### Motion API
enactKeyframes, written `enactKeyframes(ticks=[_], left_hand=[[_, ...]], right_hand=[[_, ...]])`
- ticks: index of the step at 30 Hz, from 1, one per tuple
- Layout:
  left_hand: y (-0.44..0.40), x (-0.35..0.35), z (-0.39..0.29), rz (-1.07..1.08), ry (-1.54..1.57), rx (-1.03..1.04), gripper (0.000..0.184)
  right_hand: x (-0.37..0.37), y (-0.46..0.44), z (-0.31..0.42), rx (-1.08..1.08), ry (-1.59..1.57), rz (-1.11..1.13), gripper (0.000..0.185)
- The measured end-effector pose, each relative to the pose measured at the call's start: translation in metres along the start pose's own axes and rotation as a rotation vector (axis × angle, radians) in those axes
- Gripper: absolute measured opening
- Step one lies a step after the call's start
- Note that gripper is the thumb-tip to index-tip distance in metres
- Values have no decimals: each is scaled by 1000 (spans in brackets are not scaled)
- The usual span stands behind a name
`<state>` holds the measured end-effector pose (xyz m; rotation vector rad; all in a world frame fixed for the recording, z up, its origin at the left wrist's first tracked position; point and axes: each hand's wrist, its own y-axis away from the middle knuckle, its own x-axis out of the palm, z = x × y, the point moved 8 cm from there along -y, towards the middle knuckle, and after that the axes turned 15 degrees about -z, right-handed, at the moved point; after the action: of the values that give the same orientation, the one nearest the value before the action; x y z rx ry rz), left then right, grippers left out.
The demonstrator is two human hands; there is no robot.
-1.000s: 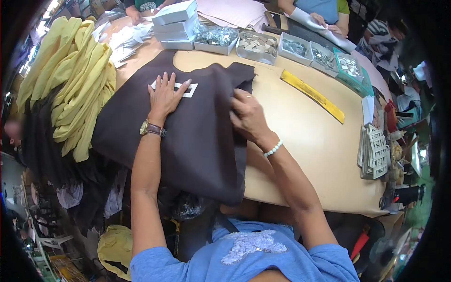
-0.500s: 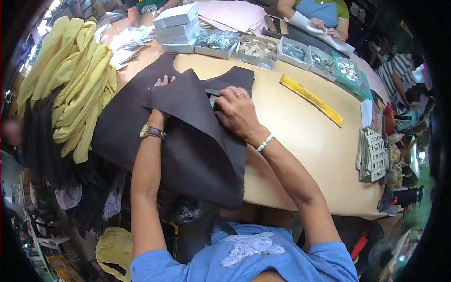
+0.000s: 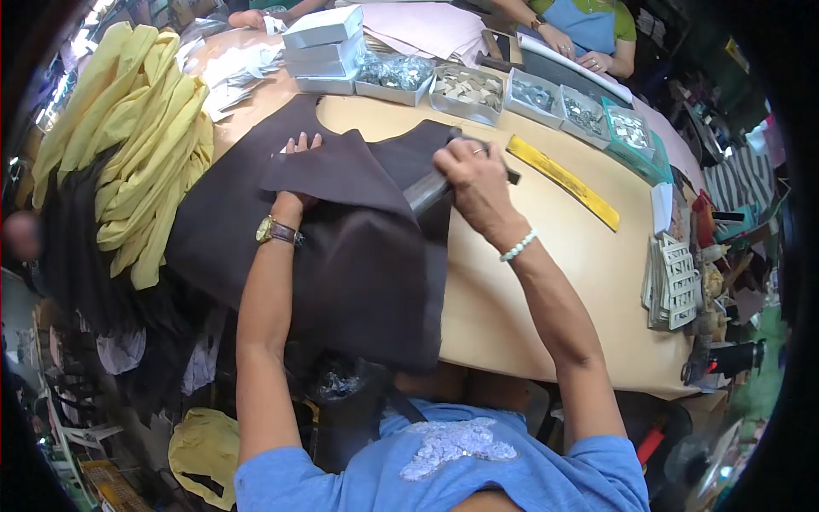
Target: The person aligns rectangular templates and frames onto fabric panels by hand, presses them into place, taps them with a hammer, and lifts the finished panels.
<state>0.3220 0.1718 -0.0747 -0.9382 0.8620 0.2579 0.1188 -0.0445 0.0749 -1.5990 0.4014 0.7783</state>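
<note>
Dark fabric (image 3: 358, 282) is spread over the table's near left part, its upper layer folded back across my left hand (image 3: 299, 149). Only the fingertips and wrist of that hand show, the fingertips apart and lying on the fabric; the white template seen earlier is almost wholly hidden there. Closed around a dark grey tool (image 3: 429, 192), my right hand (image 3: 478, 179) is above the fabric's right part. The tool's long flat end points down left to the folded edge, and a dark end sticks out right of my fingers. A yellow ruler (image 3: 563, 183) lies farther right.
Boxes of small pieces (image 3: 467, 90) line the far side, beside stacked white boxes (image 3: 322, 43). Yellow cloth (image 3: 145, 154) hangs at the left. Pale slotted templates (image 3: 680, 277) are at the right edge. A co-worker's hands (image 3: 576, 51) rest by a white roll across the table.
The fabric's upper layer has been folded back over my left hand. My right hand has left the fabric, moved right and now has the dark tool in it.
</note>
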Motion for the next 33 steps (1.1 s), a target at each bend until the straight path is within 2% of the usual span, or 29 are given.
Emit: enactKeyframes(ticks=[1, 4, 7, 8, 9, 12, 14, 17, 21, 23, 25, 26, 29, 31, 33], left_hand=[[-1, -1, -3, 10, -12, 8, 66], [-7, -31, -5, 91, 219, -219, 71], [-17, -70, -13, 217, 133, -314, 75], [-7, -70, -10, 61, 145, -269, 75], [-10, -75, -12, 89, 139, -251, 75], [6, -60, -14, 140, 299, -318, 77], [-16, -82, -17, 220, 173, -386, 87], [-13, -74, -16, 201, 188, -342, 96], [-21, -89, -18, 223, 270, -455, 98], [-20, -89, -19, 243, 241, -444, 92], [-20, -91, -18, 231, 249, -458, 97], [-21, -92, -18, 227, 254, -459, 100], [-21, -92, -19, 224, 256, -455, 98], [-22, -93, -18, 249, 197, -417, 91], [-23, -85, -12, 167, 189, -336, 82]], right_hand=[[-18, -5, 1, 10, -5, -107, 16], [-73, -24, 44, -50, -296, -302, 17], [-108, -24, 123, -178, -636, -393, 16], [-118, -19, 163, -285, -692, -325, 16], [-122, -16, 196, -402, -746, -249, 15], [-89, -17, 214, -335, -814, -224, 16], [-58, -19, 196, -256, -811, -152, 20], [-9, -20, 147, -138, -708, -66, 22], [30, -10, 89, -177, -289, -65, 18], [38, -6, 73, -209, -215, -4, 13], [41, 1, 64, -259, -148, -28, 11], [52, 7, 58, -250, -137, 60, 14], [51, 14, 49, -208, -142, 33, 26], [47, 28, 44, -139, -142, 132, 45], [20, 49, 49, -89, -113, 106, 47]])
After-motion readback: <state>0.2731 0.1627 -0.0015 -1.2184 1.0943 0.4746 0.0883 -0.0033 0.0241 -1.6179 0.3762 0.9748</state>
